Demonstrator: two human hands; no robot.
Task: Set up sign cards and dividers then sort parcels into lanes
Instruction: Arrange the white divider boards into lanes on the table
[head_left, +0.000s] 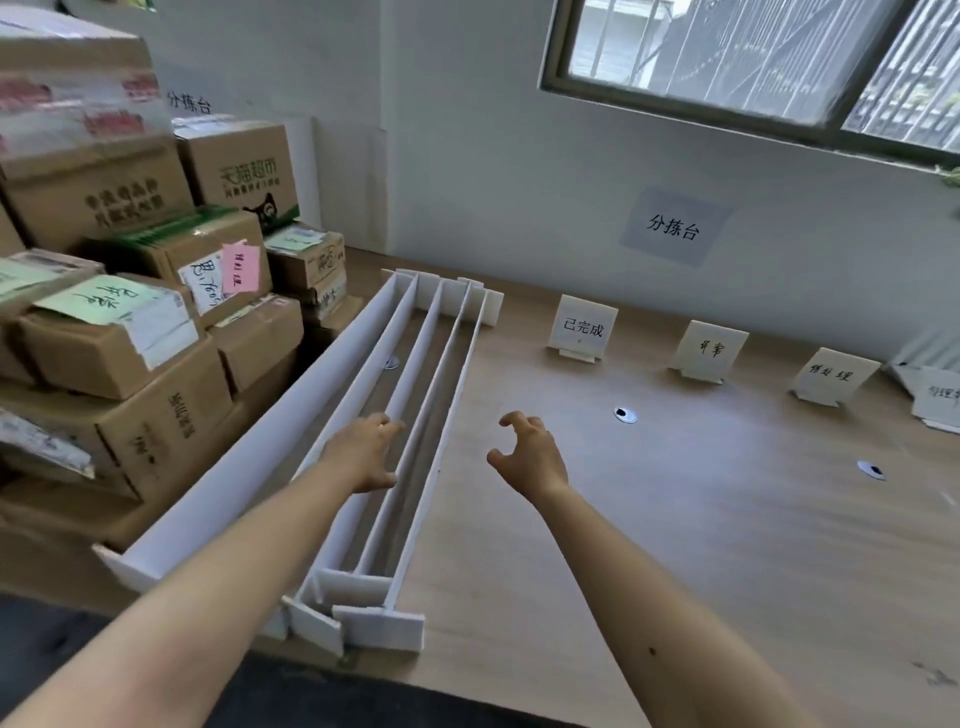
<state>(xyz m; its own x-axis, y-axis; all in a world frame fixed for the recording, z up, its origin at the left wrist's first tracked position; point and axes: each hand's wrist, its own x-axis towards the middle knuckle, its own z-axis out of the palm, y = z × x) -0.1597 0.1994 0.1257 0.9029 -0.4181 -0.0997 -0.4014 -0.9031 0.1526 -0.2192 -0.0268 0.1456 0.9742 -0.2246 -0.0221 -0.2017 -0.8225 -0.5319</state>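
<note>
Both grips are spread and hold nothing. The left hand (363, 452) hangs over the bunched dividers (291, 415) with its fingers and thumb apart around the top edge of one inner strip; whether the fingertips touch that edge cannot be told. The right hand (530, 452) is clawed open in the air just beside the outermost strip, above bare bench (675, 519).

The dividers stand on edge along the left part of the bench. They are long, thin white boards packed close together, with short cross pieces at the near and far ends that seem to serve as feet. They look like foam board, so probably very light and fairly stiff across the face, though a strip this long is likely to bow or wobble if lifted from a single point. Pinching the top edge with both hands set apart along its length should keep it straight. The edges may dent under a hard squeeze, and the slotted feet could slip off.

Three sign cards (583, 327) already stand upright along the back of the bench, well apart from each other, with a fourth partly cut off at the right. The parcels (130, 312) wait stacked at the left, touching the widest board.
</note>
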